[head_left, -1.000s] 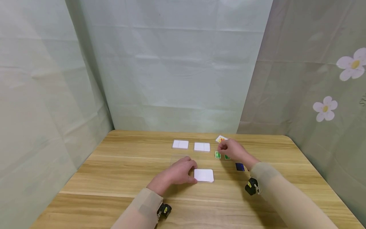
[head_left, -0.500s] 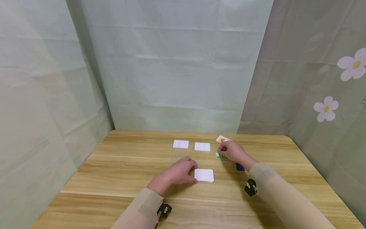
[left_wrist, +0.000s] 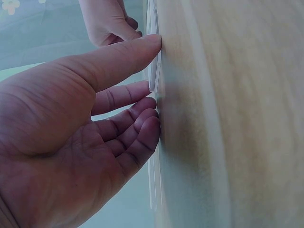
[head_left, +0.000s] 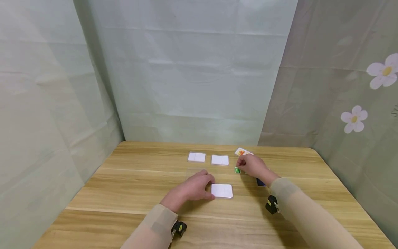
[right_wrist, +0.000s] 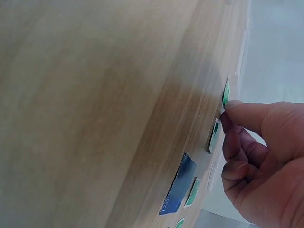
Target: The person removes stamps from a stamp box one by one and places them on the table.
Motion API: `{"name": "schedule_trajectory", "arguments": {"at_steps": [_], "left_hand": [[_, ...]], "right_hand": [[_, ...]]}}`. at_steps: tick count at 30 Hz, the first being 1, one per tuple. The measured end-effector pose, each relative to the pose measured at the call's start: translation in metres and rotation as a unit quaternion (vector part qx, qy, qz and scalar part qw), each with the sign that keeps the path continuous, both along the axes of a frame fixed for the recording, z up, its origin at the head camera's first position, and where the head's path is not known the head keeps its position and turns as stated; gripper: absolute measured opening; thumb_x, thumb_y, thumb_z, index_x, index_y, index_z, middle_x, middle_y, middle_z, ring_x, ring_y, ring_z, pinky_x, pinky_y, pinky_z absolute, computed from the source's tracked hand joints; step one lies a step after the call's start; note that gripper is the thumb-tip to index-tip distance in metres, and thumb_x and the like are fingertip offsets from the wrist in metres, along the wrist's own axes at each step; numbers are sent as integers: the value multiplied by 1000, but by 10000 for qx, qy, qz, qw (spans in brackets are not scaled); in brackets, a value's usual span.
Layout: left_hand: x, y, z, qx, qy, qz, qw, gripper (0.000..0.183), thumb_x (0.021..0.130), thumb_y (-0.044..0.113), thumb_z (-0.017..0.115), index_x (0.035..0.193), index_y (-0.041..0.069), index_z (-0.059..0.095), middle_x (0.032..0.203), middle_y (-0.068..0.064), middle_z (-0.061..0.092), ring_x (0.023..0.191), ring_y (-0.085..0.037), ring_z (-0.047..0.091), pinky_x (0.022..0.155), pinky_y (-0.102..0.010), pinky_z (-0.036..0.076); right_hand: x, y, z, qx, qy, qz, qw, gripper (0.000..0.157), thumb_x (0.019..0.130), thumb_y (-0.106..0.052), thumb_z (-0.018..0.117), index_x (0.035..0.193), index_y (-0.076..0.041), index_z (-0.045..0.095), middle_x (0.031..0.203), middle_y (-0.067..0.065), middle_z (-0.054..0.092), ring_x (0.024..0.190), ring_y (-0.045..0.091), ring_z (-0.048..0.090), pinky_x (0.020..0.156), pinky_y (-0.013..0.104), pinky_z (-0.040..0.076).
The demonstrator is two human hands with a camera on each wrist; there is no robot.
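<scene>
Flat on the wooden table, a white card in a clear sleeve (head_left: 221,191) lies at the centre. My left hand (head_left: 192,186) holds its left edge between thumb and index finger, the other fingers loosely curled beside it in the left wrist view. Farther right, my right hand (head_left: 253,165) is over several small stamps. Its thumb and index finger pinch at a green stamp (right_wrist: 225,95) lying on the table. A second green stamp (right_wrist: 213,136) lies below the fingertips, and a blue stamp (right_wrist: 179,185) with a perforated edge is nearer the wrist.
Two white cards with a dividing line, the left card (head_left: 196,157) and the right card (head_left: 220,159), lie at the back. A card with a red-orange picture (head_left: 242,151) is behind my right hand. A faint clear sheet (head_left: 193,172) lies beyond my left hand.
My right hand has dropped slightly towards the green stamps, and the stamp at its fingertips has shifted a little nearer. The left hand and its card have stayed still.
</scene>
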State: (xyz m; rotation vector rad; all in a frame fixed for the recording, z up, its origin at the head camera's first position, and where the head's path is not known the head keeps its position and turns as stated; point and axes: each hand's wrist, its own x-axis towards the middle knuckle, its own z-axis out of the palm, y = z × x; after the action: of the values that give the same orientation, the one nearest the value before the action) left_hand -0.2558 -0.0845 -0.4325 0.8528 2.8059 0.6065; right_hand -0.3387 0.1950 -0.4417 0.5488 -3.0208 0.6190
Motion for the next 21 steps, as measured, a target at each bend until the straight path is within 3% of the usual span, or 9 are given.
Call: {"name": "schedule_trajectory", "arguments": {"at_steps": [12, 21], "left_hand": [[-1, 1, 0, -4, 16, 12, 10000, 49, 89, 28, 96, 127, 6, 75, 116, -2, 63, 101, -16, 56, 97, -36, 54], [-1, 1, -1, 11, 35, -25, 10000, 48, 89, 27, 96, 126, 6, 75, 116, -2, 63, 101, -16, 56, 96, -36, 54]], "right_hand": [[-2, 0, -1, 101, 13, -95, 9999, 10, 100, -8, 82, 93, -13, 77, 87, -4, 71, 80, 16, 60, 78, 39, 53], [4, 3, 1, -159, 169, -230, 9995, 11, 102, -10, 81, 93, -14, 75, 89, -3, 71, 80, 16, 61, 76, 39, 54]]}}
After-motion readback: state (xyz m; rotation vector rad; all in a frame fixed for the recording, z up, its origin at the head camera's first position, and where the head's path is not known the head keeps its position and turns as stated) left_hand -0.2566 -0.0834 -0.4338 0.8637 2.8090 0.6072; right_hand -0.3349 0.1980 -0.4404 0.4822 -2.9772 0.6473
